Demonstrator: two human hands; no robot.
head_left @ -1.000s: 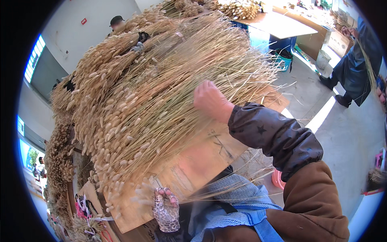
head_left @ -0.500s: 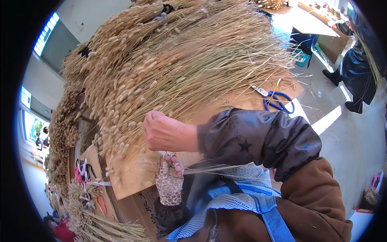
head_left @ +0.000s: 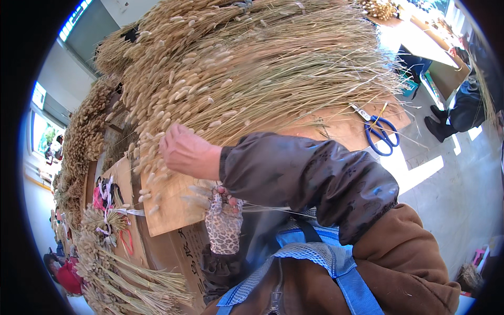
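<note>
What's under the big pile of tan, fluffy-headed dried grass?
A flat tan board shows beneath the near edge of the dried grass pile. Whatever lies under its middle is covered.

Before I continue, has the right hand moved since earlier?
Yes: the right hand has gone left along the grass pile, from its bare stems toward fluffy heads.

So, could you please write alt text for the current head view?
A person's bare right hand is at the fluffy heads of heaped dried grass; the left hand, in a spotted glove, holds a few stems. Blue scissors lie at the board edge.
</note>
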